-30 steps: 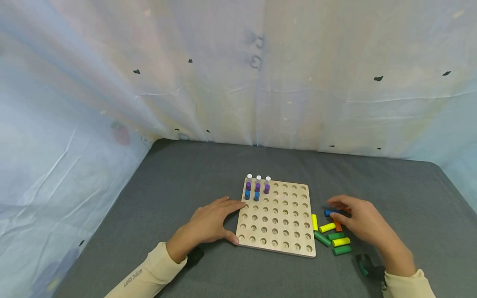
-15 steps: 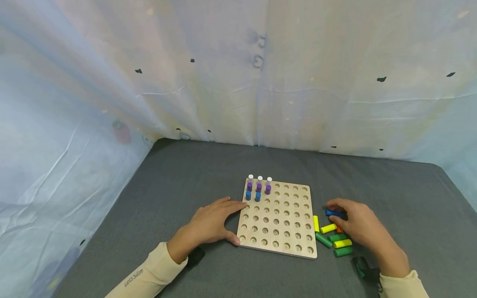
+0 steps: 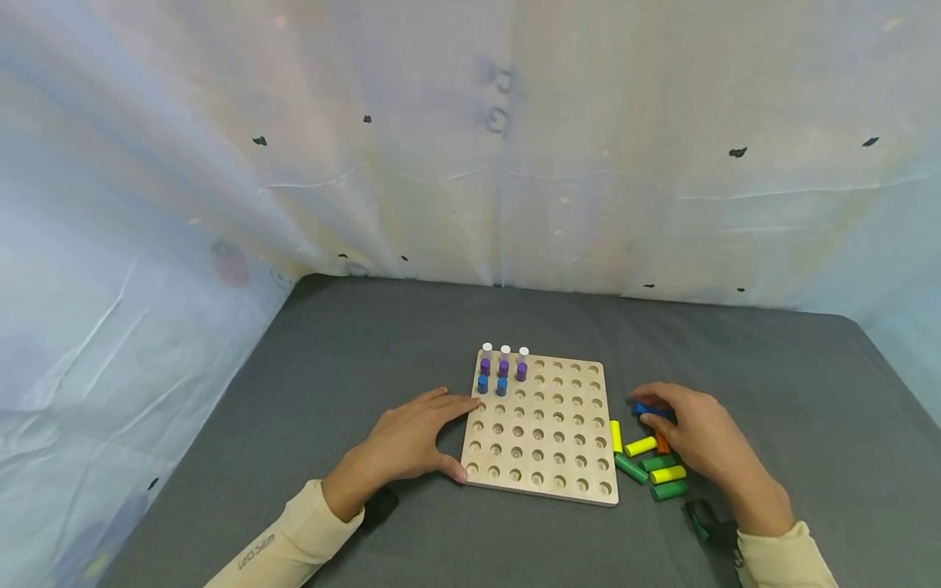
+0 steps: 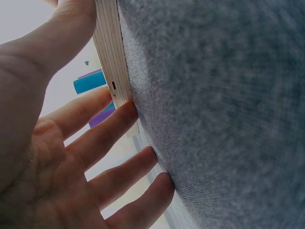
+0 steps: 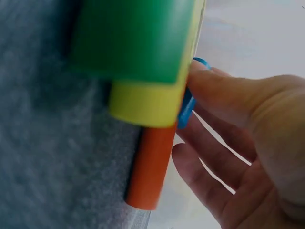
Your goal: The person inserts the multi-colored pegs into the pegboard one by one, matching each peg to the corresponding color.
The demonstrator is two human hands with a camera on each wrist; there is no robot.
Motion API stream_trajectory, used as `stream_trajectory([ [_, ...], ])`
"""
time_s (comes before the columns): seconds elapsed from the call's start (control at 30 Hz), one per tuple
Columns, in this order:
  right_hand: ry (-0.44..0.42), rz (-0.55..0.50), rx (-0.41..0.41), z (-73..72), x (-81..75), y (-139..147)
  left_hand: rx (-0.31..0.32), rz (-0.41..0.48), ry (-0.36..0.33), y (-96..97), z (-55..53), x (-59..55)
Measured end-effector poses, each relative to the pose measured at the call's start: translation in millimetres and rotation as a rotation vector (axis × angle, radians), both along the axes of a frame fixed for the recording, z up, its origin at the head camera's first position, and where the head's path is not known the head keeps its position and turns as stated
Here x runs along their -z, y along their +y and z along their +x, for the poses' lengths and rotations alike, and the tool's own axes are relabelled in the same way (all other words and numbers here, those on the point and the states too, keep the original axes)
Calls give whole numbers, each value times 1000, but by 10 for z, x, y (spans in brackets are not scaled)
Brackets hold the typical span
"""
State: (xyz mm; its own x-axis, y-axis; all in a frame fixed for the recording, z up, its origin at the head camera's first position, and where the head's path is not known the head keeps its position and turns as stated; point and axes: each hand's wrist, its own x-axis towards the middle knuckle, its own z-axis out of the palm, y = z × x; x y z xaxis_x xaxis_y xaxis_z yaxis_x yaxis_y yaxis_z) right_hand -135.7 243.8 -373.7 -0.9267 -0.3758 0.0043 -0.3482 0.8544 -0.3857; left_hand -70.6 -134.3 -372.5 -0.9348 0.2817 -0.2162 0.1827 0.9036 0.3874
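Note:
A square wooden peg board (image 3: 547,486) with rows of round holes lies on the table. White pegs, purple pegs and two blue pegs (image 3: 502,386) stand upright in its far left holes. My left hand (image 3: 412,437) is spread along the board's left edge, its thumb at the near corner and fingertips against the side (image 4: 114,62). My right hand (image 3: 702,425) pinches another blue peg (image 3: 647,409) between thumb and fingers, right of the board. Below that hand lies an orange peg (image 5: 152,167), partly covered by the hand in the head view.
Several loose yellow pegs (image 3: 640,446) and green pegs (image 3: 670,491) lie by the board's right edge. Grey cloth covers the table (image 3: 441,327). Pale hanging sheets (image 3: 588,163) enclose the back and sides.
My right hand has closed on the loose blue peg and shifted it slightly left and away from me, off the pile. My left hand keeps its place on the board.

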Motion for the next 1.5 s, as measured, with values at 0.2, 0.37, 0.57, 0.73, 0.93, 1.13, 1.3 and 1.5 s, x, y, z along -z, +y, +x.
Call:
stream_trajectory([
  [0.2,18,-26,8,-5,-25,-9,-6,0,-5,-9,6,7],
  [0.37,55,-39,-4,-14,-24,-10,-2,-12,-1,-8,-2,5],
  [0.57,52,-34,1,-15,-17,-22,-4,-15,-6,3,-6,-5],
  [0.73,41,-35,11,-5,-5,-15,-1,-16,-15,9,11,-2],
  [0.93,43,-49,6,-3,2,-5,6,-9,-5,4,15,-1],
  [1.13,47,-55,9,-5,-16,9,4,-13,1,0,8,-6],
  [1.3,4,-54,26,-6,-23,19,-3,-5,-3,3,8,-15],
  [1.5,-11,-47,38,3,-18,29,-2,5,-6,-1,2,-1],
])
